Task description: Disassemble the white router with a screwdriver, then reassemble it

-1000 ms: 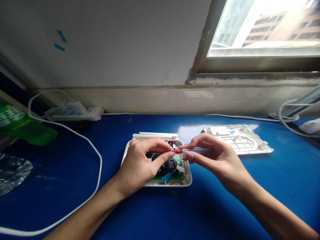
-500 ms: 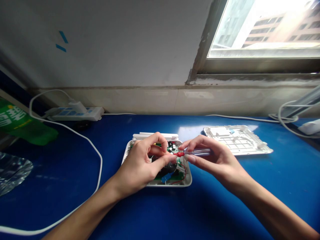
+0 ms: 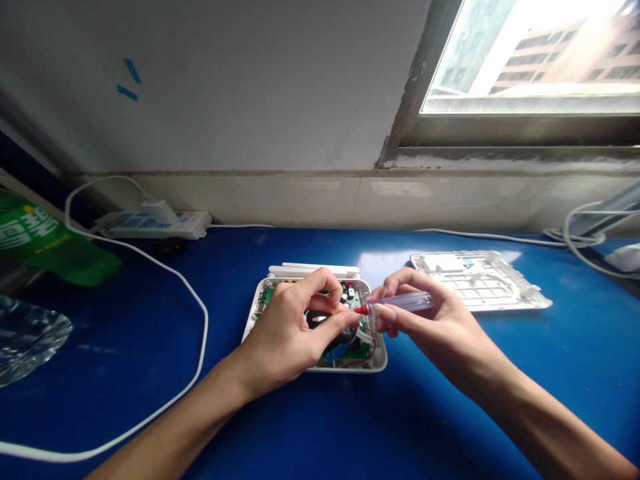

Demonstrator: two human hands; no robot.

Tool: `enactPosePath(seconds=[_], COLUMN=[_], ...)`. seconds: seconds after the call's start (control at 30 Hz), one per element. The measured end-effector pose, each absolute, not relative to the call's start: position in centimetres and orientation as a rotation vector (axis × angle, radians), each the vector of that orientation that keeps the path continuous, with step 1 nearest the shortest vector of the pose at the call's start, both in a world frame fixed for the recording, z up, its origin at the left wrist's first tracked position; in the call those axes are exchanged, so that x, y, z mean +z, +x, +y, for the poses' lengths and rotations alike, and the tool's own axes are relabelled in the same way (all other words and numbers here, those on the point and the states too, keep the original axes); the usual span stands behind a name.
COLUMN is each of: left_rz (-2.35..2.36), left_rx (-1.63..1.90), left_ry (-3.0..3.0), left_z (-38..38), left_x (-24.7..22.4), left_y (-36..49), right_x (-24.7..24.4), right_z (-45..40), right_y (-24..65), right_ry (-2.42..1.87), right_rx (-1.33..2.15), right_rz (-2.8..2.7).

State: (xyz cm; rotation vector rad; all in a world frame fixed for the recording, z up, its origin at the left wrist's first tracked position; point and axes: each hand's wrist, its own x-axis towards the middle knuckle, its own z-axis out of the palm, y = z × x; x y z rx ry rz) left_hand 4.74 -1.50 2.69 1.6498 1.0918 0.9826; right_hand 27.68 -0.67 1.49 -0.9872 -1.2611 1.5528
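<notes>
My right hand (image 3: 440, 321) grips the clear plastic handle of a screwdriver (image 3: 407, 302) between thumb and fingers. It lies nearly level and points left. At its red collar, the thumb and forefinger of my left hand (image 3: 287, 328) are pinched together; they hide whatever extends past the red part. Both hands hover over an open white device housing (image 3: 382, 363), which has a green circuit board (image 3: 265, 298), a round black part (image 3: 320, 320) and a red wire inside. My left hand covers much of the housing's left side.
A white cover panel (image 3: 500, 300) lies inside-up to the right. On the left are a power strip (image 3: 185, 227), a looping white cable (image 3: 204, 320), a green bottle (image 3: 75, 257) and a clear plastic bottle (image 3: 37, 340). A wall and window (image 3: 530, 67) rise behind the blue table (image 3: 350, 427).
My right fingers have shifted on the screwdriver, and more of its clear handle shows, tilted slightly upward. My left hand keeps its pinch. The whole view has moved slightly.
</notes>
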Motion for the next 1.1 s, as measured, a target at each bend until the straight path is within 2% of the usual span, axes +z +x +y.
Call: enactPosePath(seconds=[0.2, 0.33, 0.47, 0.67, 0.9, 1.1], left_rz=[1.173, 1.273, 1.306, 1.327, 1.35, 1.337], left_rx=[1.01, 1.112, 0.867, 0.372, 0.21, 0.263], left_ry=[1.66, 1.862, 2.286, 2.537, 2.537, 2.544], left_z=[-1.6, -1.2, -0.3, 0.0, -0.7, -0.8], left_x=[2.2, 2.4, 3.3, 3.6, 3.8, 2.9], left_y=[4.9, 4.4, 2.6, 0.0, 0.3, 1.1], right_x=[1.4, 1.7, 1.9, 1.4, 0.9, 0.1], right_z=[-0.9, -1.0, -0.1, 1.5, 0.3, 0.1], right_y=[27.0, 26.8, 27.7, 29.5, 29.2, 28.8], right_ry=[-0.924, -0.918, -0.996, -1.103, -1.056, -1.002], right_rx=[1.753, 1.743, 1.509, 1.043, 0.765, 0.667], right_rz=[-1.12, -0.911, -0.824, -1.231, -1.71, -1.898])
